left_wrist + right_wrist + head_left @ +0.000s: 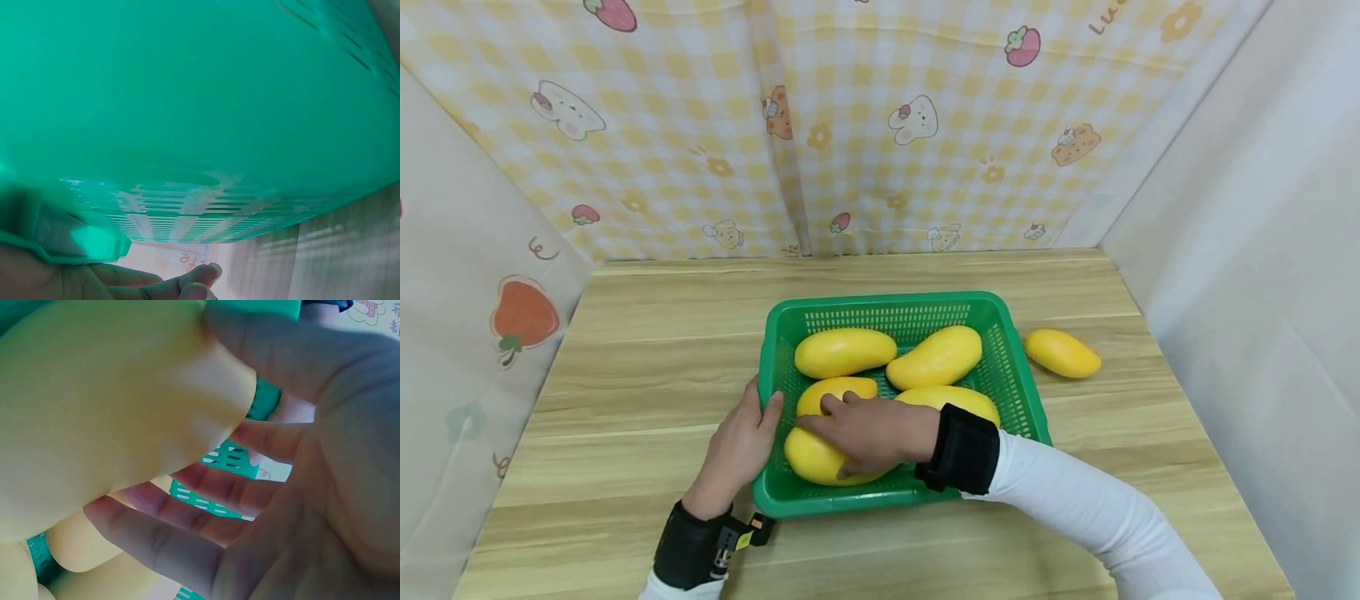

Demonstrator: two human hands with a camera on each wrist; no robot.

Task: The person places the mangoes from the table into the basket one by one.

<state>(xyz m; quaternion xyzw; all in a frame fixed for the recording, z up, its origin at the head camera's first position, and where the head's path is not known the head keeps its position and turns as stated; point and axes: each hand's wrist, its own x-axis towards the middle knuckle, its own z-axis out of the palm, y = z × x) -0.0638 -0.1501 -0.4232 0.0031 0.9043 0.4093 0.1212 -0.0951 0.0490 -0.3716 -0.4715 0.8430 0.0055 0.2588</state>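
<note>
In the head view a green plastic basket stands on the wooden table with several yellow mangoes inside. My left hand holds the basket's left side, thumb over the rim. The left wrist view shows the fingers on the outside, under the rim. My right hand reaches into the basket and grips the near-left mango. In the right wrist view, thumb and fingers curve around this mango. Just behind it lies another mango, partly covered by the right hand.
Inside the basket, two mangoes lie along the back and one lies partly under the right wrist. A smaller mango rests on the table, right of the basket. A checked cloth hangs behind the table, with white sheets at both sides.
</note>
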